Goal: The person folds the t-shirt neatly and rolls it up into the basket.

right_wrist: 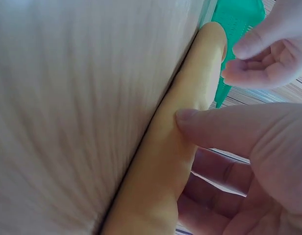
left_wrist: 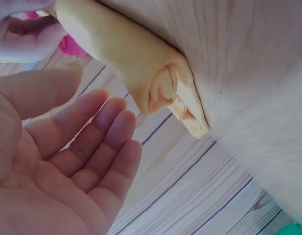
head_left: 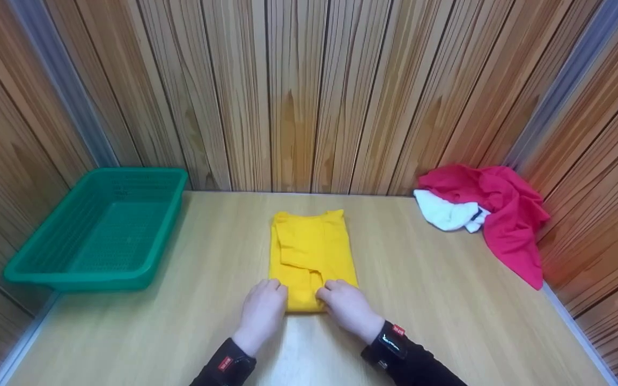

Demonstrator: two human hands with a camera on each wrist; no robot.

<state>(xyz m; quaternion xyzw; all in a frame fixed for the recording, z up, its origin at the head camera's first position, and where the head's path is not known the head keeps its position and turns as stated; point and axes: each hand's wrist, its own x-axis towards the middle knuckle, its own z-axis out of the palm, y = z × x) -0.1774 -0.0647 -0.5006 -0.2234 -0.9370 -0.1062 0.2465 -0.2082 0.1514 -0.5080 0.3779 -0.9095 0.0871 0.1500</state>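
A yellow shirt point(head_left: 314, 244), folded into a rectangle with a sleeve laid across its top, lies flat in the middle of the table. At its near left corner is my left hand point(head_left: 265, 308); the left wrist view shows that hand point(left_wrist: 77, 152) with loosely bent fingers and a gap between them and the cloth. My right hand point(head_left: 349, 308) is at the near edge, right of the middle. There its thumb presses the rounded fold point(right_wrist: 156, 156) and its fingers curl over the other side, pinching the cloth. The fingertips are partly hidden behind the fold.
A green plastic basket point(head_left: 151, 262) stands on the left by the wall. In the back right corner lie a crumpled red cloth point(head_left: 513, 214) and a white cloth point(head_left: 443, 212) partly against it. Wood-panelled walls point(head_left: 298, 96) bound the table point(head_left: 223, 246) at the back and sides.
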